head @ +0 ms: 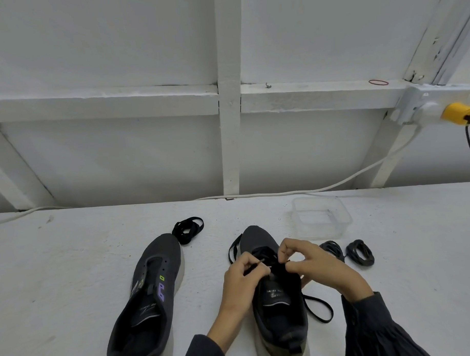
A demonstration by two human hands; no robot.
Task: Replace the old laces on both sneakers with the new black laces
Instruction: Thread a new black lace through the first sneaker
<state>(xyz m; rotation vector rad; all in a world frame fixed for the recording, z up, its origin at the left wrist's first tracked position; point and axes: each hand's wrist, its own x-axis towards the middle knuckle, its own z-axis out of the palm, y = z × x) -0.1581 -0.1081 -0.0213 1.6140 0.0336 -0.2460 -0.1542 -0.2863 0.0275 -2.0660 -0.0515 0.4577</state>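
Pinching the tip of a black lace (315, 298), the left hand (242, 276) steers it toward an eyelet of the half-laced sneaker (280, 317), while the right hand (308, 257) pinches the lace's other end, or perhaps the eyelet edge. Threading seems midway, so next the tip must pass through and be drawn snug. The bare sneaker (150, 295) waits alongside, with a coiled black lace (188, 230) just beyond its toe.

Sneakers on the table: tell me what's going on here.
A person is threading a black lace through one sneaker: the left hand pinches the lace tip, the right hand pinches lace at the eyelets. The other sneaker has bare eyelets, a loose black lace beyond its toe. Two coiled laces lie near the right hand.
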